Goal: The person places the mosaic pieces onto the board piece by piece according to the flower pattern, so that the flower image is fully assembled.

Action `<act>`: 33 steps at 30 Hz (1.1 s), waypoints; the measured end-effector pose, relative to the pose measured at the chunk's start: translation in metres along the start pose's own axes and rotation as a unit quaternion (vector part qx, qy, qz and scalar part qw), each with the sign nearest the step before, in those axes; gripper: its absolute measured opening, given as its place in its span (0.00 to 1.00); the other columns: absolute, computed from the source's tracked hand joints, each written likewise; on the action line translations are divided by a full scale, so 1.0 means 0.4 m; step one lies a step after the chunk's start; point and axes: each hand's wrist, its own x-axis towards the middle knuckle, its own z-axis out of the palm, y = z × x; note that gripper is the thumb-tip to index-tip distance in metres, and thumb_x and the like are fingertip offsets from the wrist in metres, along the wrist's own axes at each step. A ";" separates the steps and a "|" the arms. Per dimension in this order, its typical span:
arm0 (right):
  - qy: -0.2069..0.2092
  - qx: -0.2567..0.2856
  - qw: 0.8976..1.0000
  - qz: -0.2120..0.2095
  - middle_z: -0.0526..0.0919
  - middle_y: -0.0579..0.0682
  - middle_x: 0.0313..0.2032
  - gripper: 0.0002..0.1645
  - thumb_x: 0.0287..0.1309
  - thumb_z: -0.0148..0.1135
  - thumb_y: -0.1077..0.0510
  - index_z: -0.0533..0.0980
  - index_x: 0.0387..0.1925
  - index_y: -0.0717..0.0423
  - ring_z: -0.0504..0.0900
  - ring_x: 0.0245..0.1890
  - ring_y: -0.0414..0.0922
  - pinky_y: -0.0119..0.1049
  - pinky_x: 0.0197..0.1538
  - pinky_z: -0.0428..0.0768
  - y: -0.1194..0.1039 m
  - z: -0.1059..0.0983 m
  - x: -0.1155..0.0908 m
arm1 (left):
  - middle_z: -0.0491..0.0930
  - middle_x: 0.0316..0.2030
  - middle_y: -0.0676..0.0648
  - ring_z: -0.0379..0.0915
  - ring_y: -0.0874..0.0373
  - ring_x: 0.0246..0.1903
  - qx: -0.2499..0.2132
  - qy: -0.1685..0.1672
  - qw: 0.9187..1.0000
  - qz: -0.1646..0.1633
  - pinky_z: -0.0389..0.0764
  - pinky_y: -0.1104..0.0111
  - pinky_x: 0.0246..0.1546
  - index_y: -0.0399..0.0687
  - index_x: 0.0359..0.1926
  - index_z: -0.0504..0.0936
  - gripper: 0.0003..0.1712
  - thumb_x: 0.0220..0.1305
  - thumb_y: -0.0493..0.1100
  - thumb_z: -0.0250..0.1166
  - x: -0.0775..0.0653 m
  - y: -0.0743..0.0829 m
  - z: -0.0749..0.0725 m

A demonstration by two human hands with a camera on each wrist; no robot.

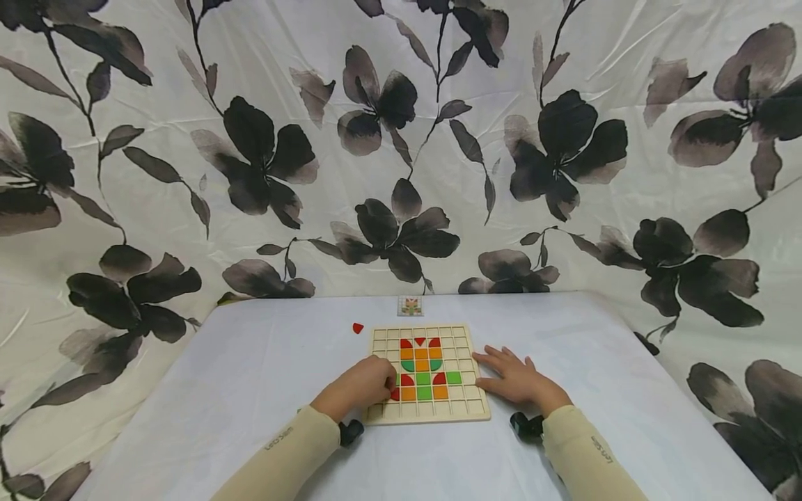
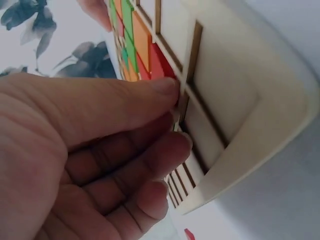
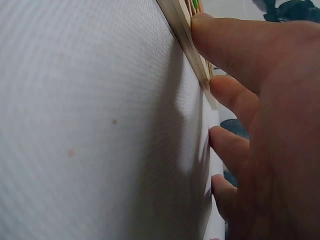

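Note:
A square wooden grid board (image 1: 466, 410) lies on the table, with red, orange and green pieces set in its cells. Over its left side, my left hand (image 1: 360, 384) pinches a red piece (image 2: 161, 64) with curved edge at a lower-left cell; the fingertips hide part of it. In the left wrist view the thumb lies against this piece, which looks slightly tilted, and the other fingers are curled below. My right hand (image 1: 515, 378) rests beside the board's right edge, fingers spread, thumb and forefinger touching the wooden rim (image 3: 187, 45).
One loose red piece (image 1: 358, 328) lies on the white tablecloth (image 1: 276, 348), off the board's upper-left corner. Behind the board is a small picture card (image 1: 410, 306) with a coloured pattern. A floral curtain (image 1: 376, 174) hangs beyond the table's far edge.

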 end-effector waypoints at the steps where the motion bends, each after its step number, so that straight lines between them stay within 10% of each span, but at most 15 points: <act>1: -0.001 -0.001 1.000 0.000 0.56 0.53 0.74 0.39 0.61 0.54 0.32 0.62 0.71 0.39 0.47 0.74 0.63 0.73 0.66 0.40 0.001 0.001 0.001 | 0.76 0.23 0.56 0.70 0.60 0.27 -0.002 -0.001 1.000 0.001 0.74 0.71 0.33 0.51 0.25 0.84 0.06 0.58 0.37 0.67 0.000 -0.001 -0.001; 10: 0.000 0.004 1.000 -0.004 0.56 0.54 0.74 0.39 0.61 0.54 0.33 0.62 0.71 0.39 0.47 0.74 0.63 0.74 0.66 0.40 -0.003 -0.006 -0.006 | 0.80 0.30 0.54 0.71 0.59 0.32 -0.054 0.026 0.998 0.012 0.77 0.65 0.40 0.48 0.34 0.85 0.05 0.64 0.41 0.64 0.029 -0.060 -0.027; 25: -0.002 0.015 1.000 0.010 0.57 0.52 0.74 0.39 0.60 0.56 0.33 0.64 0.70 0.38 0.47 0.75 0.61 0.72 0.67 0.39 -0.006 -0.002 -0.006 | 0.83 0.41 0.41 0.77 0.52 0.36 -0.015 0.106 0.981 -0.162 0.79 0.57 0.46 0.36 0.50 0.81 0.15 0.64 0.38 0.61 0.155 -0.199 -0.097; 33: 0.002 0.022 1.000 0.007 0.57 0.50 0.74 0.38 0.60 0.56 0.33 0.64 0.69 0.37 0.48 0.75 0.60 0.72 0.67 0.40 -0.003 0.000 -0.004 | 0.83 0.39 0.36 0.81 0.45 0.39 -0.014 0.126 0.975 -0.180 0.79 0.52 0.47 0.29 0.45 0.79 0.16 0.62 0.40 0.63 0.187 -0.228 -0.101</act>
